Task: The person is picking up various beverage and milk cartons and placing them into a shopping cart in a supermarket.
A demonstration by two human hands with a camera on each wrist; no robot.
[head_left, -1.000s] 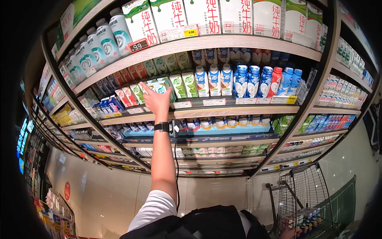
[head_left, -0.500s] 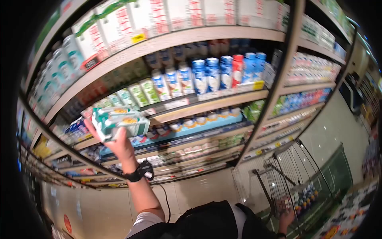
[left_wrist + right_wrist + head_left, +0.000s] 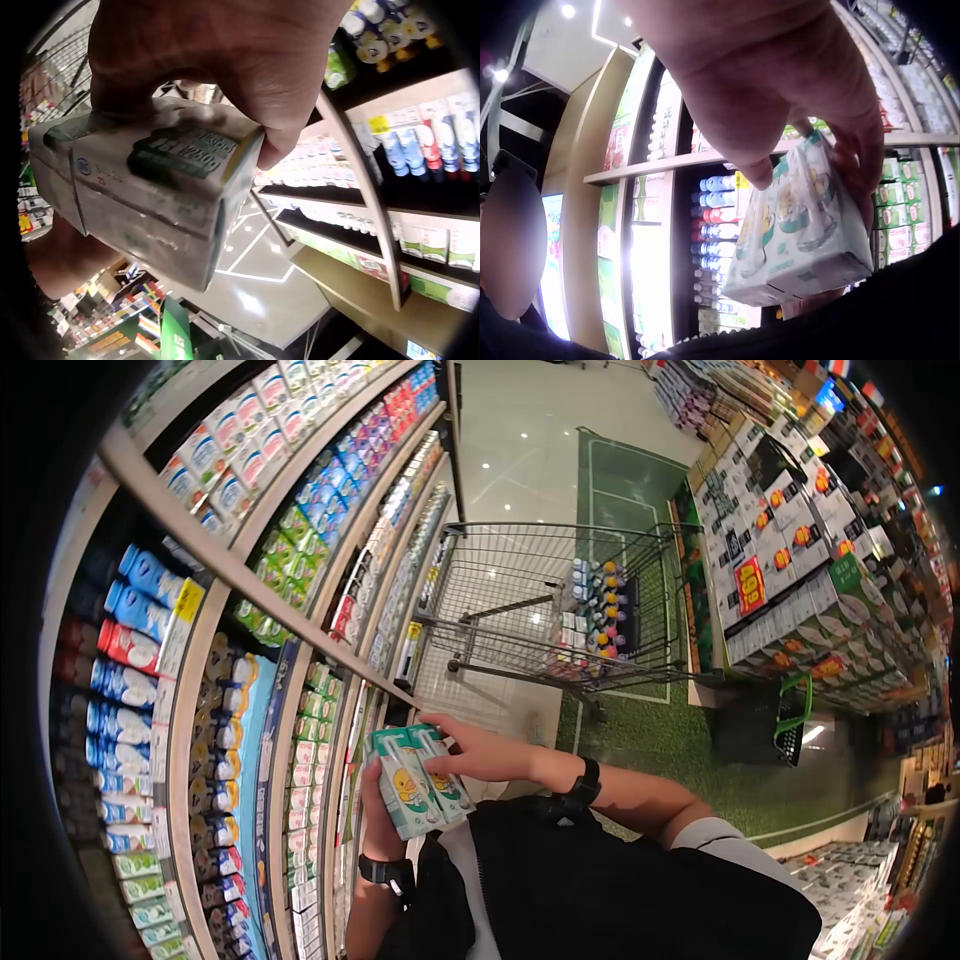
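Multipack of drink cartons (image 3: 418,780) is off the shelves (image 3: 225,565) at left and held near the chest, left hand (image 3: 378,818) grip curled beneath, right hand (image 3: 482,751) grip clasping its top; judged not yet placed in the far shopping cart (image 3: 500,588).

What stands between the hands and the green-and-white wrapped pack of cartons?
Nothing visible does. The left hand grips the green-and-white wrapped pack of cartons directly, and the right hand holds its other end.

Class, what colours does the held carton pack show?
The carton pack is white and green with a yellow figure; clearest in the head view.
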